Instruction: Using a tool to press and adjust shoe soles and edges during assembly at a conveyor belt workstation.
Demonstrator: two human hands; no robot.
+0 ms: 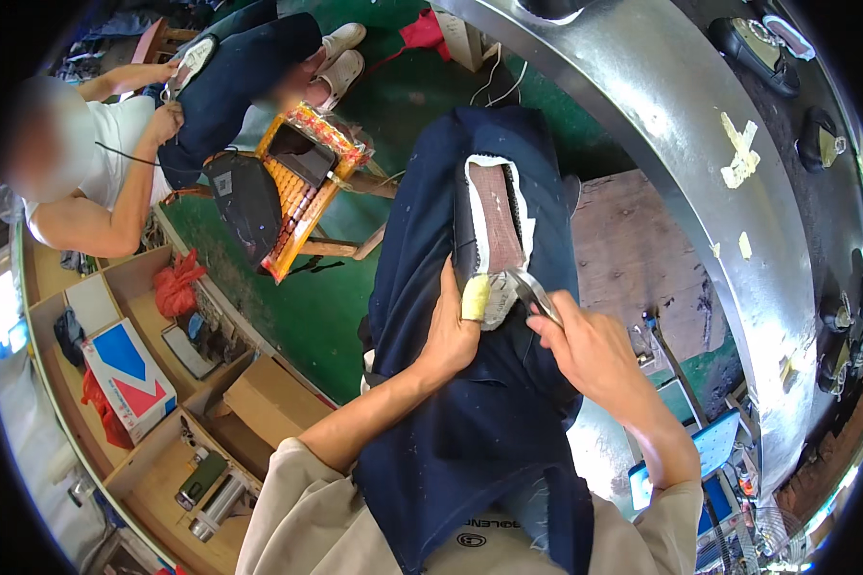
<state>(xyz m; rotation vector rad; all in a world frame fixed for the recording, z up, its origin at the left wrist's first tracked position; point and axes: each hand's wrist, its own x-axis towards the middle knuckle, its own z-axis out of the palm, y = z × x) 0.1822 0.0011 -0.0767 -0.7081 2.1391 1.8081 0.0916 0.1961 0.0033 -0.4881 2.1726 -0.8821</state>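
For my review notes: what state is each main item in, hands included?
Dark shoe: on the lap, brown panel up, white edging around it.
Pincers: in use position, head at the shoe's near end; jaw opening unclear.
Left hand: steadying the shoe, yellow wrap on thumb.
Right hand: closed around the pincers.
Tablet: screen dark.
Red bag: crumpled.
Wooden tray: open-topped.

The tool point(539, 295) is glossy metal, the apron point(451, 422) matt cloth (finely speckled), the bench edge point(662, 105) smooth, shiny metal.
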